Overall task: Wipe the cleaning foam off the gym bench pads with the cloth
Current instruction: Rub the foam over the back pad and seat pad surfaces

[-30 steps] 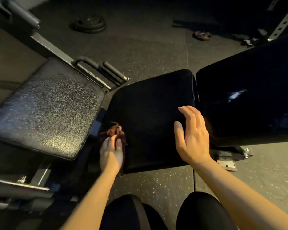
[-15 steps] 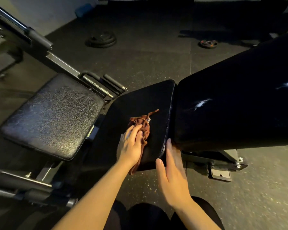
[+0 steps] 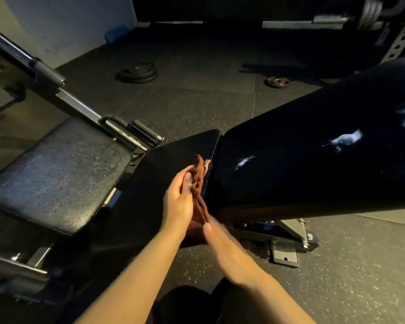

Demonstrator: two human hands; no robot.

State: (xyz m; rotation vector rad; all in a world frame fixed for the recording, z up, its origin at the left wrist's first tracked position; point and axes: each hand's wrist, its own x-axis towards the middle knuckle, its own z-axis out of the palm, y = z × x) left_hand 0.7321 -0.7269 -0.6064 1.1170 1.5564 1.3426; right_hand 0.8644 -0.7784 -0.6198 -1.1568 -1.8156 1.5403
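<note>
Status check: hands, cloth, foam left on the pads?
Left hand grips rust-brown cloth at the gap between pads. Right hand flat, fingertips by the cloth's lower end. White foam streaks unwiped on glossy black back pad. Nothing blocking.

Both arms reach forward and come close together; the left hand [image 3: 178, 202] has its fingers curled round a bunched cloth [image 3: 198, 181]; the right hand [image 3: 229, 251] is flat, fingers straight and together, its tips just beside the left wrist.
</note>
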